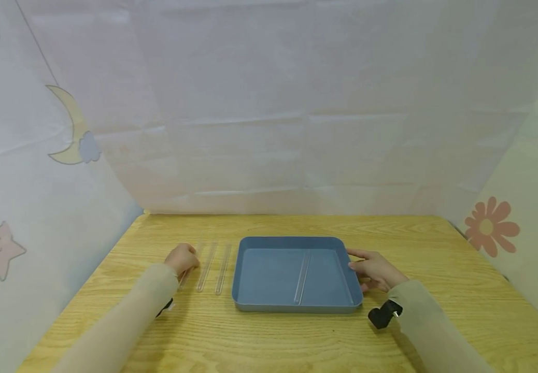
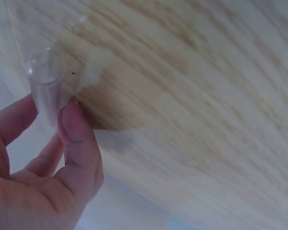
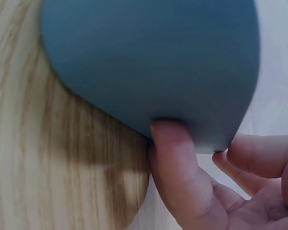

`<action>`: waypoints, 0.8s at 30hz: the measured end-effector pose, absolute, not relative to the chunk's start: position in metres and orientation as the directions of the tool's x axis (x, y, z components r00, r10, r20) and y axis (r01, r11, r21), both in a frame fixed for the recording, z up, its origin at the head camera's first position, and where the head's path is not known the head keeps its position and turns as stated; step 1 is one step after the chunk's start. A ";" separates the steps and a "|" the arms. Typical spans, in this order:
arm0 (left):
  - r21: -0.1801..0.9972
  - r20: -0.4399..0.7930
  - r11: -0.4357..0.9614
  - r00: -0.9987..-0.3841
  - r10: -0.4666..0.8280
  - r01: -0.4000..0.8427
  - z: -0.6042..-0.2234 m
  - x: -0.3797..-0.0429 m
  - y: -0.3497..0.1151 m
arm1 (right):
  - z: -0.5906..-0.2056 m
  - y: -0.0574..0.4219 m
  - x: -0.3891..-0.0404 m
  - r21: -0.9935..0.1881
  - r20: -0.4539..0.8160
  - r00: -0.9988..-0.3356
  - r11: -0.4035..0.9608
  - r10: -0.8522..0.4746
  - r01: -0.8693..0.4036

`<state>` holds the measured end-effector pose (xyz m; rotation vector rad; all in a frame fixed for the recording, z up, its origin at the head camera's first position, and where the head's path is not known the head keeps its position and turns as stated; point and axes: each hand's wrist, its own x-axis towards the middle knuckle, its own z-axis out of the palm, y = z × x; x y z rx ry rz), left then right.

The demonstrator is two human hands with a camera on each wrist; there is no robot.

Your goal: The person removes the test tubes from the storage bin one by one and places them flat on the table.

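Note:
On the left of the table, my left hand (image 1: 183, 258) pinches a clear test tube (image 2: 47, 88) between thumb and fingers; the tube's rounded end shows in the left wrist view. Two more clear test tubes lie beside it, a middle tube (image 1: 207, 267) and a right tube (image 1: 223, 270). A shallow blue tray (image 1: 264, 308) stands right of them, with one clear test tube (image 1: 302, 278) lying lengthwise in it. My right hand (image 1: 378, 270) holds the tray's right side, its thumb and fingers against the wall in the right wrist view.
The wooden table (image 1: 269, 342) runs back to a white sheet (image 1: 269, 155). Printed sheets flank both sides, with a moon (image 1: 68, 127) on the left and a red flower (image 1: 492, 227) on the right. A black wrist mount (image 1: 381, 316) sits by the right sleeve.

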<state>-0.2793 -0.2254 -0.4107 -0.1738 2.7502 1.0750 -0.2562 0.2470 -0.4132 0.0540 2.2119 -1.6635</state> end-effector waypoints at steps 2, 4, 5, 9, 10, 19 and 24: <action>0.653 -0.204 0.739 -0.978 -0.041 -0.167 -0.412 -0.279 -0.226 | -0.413 0.247 -0.256 -0.921 -0.311 -0.931 0.301 -0.191 0.246; 0.640 -0.195 0.751 -0.980 -0.044 -0.162 -0.412 -0.279 -0.226 | -0.414 0.247 -0.256 -0.921 -0.310 -0.931 0.304 -0.194 0.244; 0.636 -0.190 0.755 -0.981 -0.046 -0.159 -0.412 -0.279 -0.226 | -0.414 0.247 -0.256 -0.921 -0.310 -0.930 0.305 -0.197 0.242; 0.640 -0.207 0.749 -0.977 -0.050 -0.174 -0.410 -0.278 -0.226 | -0.414 0.247 -0.256 -0.920 -0.312 -0.929 0.306 -0.197 0.244; 0.646 -0.217 0.741 -0.975 -0.053 -0.184 -0.409 -0.277 -0.226 | -0.414 0.247 -0.256 -0.920 -0.313 -0.929 0.306 -0.198 0.245; 0.663 -0.248 0.722 -0.968 -0.034 -0.195 -0.400 -0.267 -0.228 | -0.412 0.248 -0.256 -0.920 -0.311 -0.931 0.306 -0.189 0.245; 0.686 -0.263 0.695 -0.964 -0.038 -0.215 -0.399 -0.265 -0.231 | -0.413 0.248 -0.256 -0.918 -0.311 -0.932 0.312 -0.185 0.244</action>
